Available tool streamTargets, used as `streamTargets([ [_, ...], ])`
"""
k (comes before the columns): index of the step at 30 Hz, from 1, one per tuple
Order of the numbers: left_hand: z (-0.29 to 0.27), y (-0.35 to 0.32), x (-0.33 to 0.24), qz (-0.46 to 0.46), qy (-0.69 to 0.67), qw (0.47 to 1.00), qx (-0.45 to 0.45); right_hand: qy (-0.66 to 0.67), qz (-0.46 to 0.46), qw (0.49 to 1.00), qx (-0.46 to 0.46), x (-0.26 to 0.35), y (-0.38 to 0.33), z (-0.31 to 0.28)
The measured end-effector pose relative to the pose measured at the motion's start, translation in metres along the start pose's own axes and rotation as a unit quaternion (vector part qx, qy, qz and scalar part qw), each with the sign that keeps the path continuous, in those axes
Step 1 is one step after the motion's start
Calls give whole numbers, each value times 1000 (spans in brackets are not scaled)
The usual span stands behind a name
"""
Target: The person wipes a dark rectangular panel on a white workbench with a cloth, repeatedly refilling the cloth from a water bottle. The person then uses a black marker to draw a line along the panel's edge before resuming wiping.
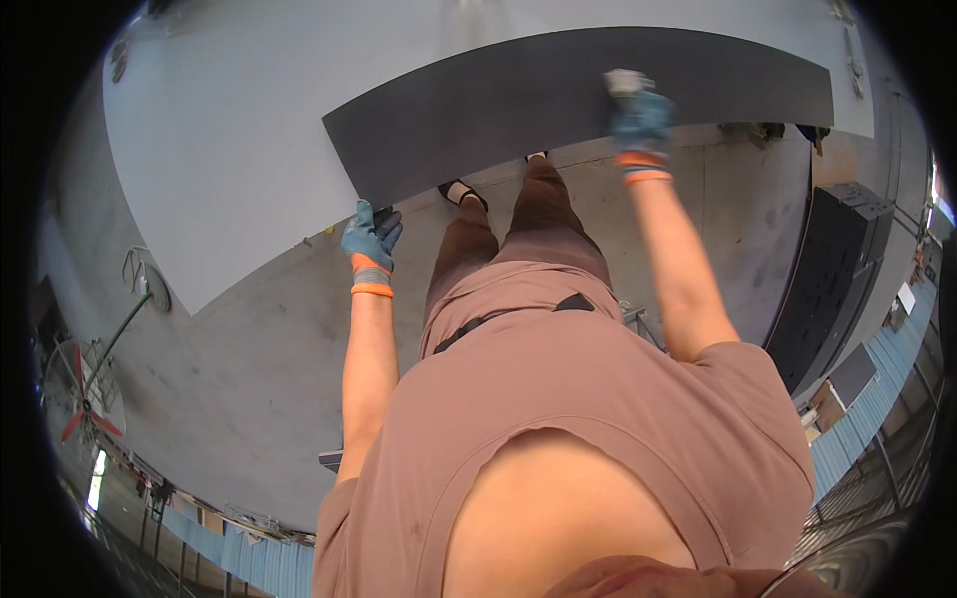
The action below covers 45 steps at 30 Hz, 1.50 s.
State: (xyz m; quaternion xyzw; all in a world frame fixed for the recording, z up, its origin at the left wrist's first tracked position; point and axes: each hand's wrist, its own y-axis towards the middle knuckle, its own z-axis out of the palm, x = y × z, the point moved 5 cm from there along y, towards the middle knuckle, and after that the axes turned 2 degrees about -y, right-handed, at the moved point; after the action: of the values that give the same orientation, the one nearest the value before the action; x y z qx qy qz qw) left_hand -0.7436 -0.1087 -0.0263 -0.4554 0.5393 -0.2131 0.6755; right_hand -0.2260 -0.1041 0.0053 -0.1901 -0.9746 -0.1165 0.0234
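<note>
A long dark grey panel [478, 120] lies flat on a larger light grey sheet-like surface [229, 169]. My left hand [372, 239], in a blue-coated glove with an orange cuff, is at the panel's near left corner. Its fingers are apart, and one fingertip reaches the edge there. My right hand [643, 125], gloved the same way, is over the right part of the panel, smeared by motion. Its fingers are closed on a whitish wad [627, 83], perhaps a cloth; blur hides its exact kind.
On the floor at the right stands a long stack of dark pieces [827, 269]. A fan with red blades [87, 407] and a green pole-like stand [125, 329] are at the left. My feet [467, 194] are close to the surface's near edge.
</note>
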Motion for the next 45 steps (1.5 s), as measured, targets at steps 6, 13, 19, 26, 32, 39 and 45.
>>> streamTargets([
  [6, -2, 8, 7, -20, -22, 1000, -1, 26, 344, 937, -62, -200, 10, -63],
  [13, 3, 6, 0, -25, 22, 999, 6, 178, -173, 968, -30, 215, 16, -49],
  [19, -8, 12, 8, -32, -26, 999, 8, 360, -253, 856, 272, 378, -38, -7],
  [26, -4, -1, 2, -22, -8, 999, -32, 21, -116, 993, -14, 71, 87, 10],
  [32, 0, 5, 3, -16, -15, 1000, -16, 8, 449, 887, 109, -256, 137, -25],
  [39, -1, 6, 4, -19, -3, 1000, -21, 76, -119, 974, 180, 144, 19, -25],
  [45, -18, 16, 6, -30, 18, 999, -22, 346, -120, 874, 320, 242, -43, -45],
])
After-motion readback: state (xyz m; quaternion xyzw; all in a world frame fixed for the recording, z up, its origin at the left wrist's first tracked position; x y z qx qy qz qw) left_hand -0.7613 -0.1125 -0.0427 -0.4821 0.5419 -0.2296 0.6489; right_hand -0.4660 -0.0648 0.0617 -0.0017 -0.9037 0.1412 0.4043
